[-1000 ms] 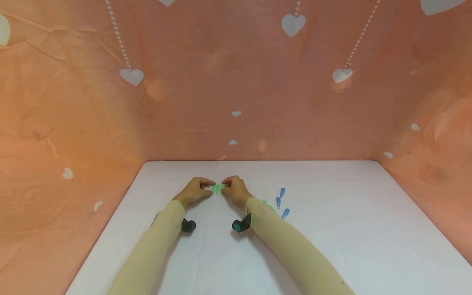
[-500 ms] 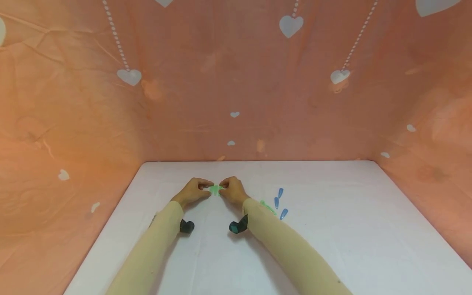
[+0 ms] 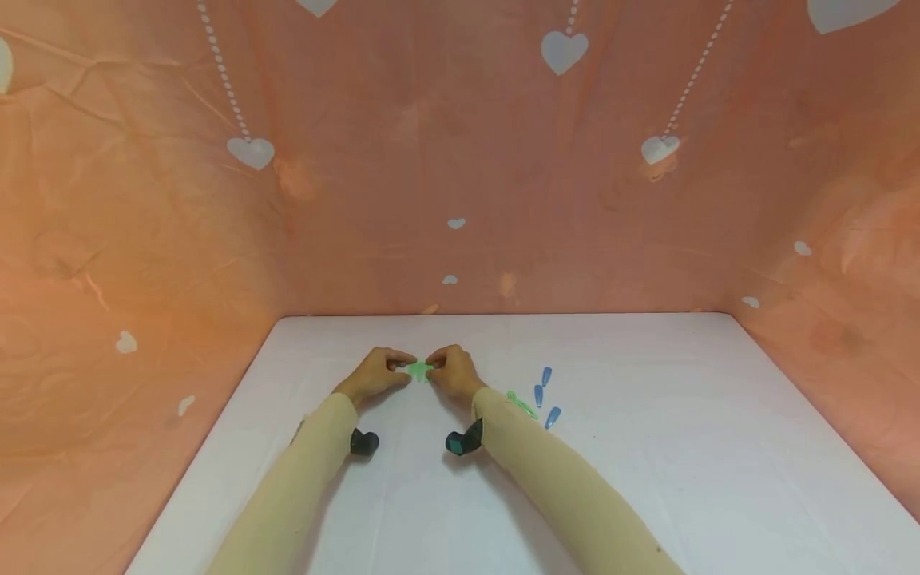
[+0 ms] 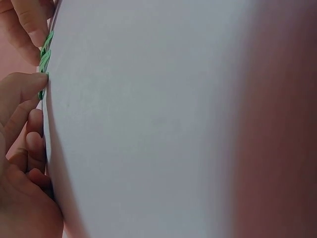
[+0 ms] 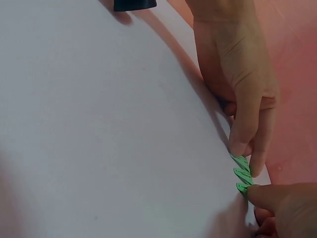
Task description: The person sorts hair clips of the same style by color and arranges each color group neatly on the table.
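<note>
Several green snap hair clips [image 3: 421, 370] lie side by side in a short row on the white table, between my two hands. My left hand [image 3: 374, 374] pinches the left end of the row with thumb and index finger. At the right end, my right hand [image 3: 457, 374] has its thumb and index finger around the outermost clip. Slanted, close-set green clips [image 5: 242, 174] show in the right wrist view, with the right thumb [image 5: 265, 194] at the lowest one. The left wrist view catches the green clips [image 4: 45, 59] edge-on, partly hidden by fingertips.
More green clips [image 3: 523, 405] lie beside my right sleeve, partly covered by it. Several blue snap clips [image 3: 539, 396] are scattered just right of them. The white table [image 3: 683, 447] ends at an orange-pink backdrop [image 3: 460, 160] with hearts. A black wrist camera [image 3: 465, 439] sticks out from my right forearm.
My right fingertips have shifted slightly left, closer to the left hand, and the green row between them looks a little narrower. The head view has turned slightly. Other clips stay put.
</note>
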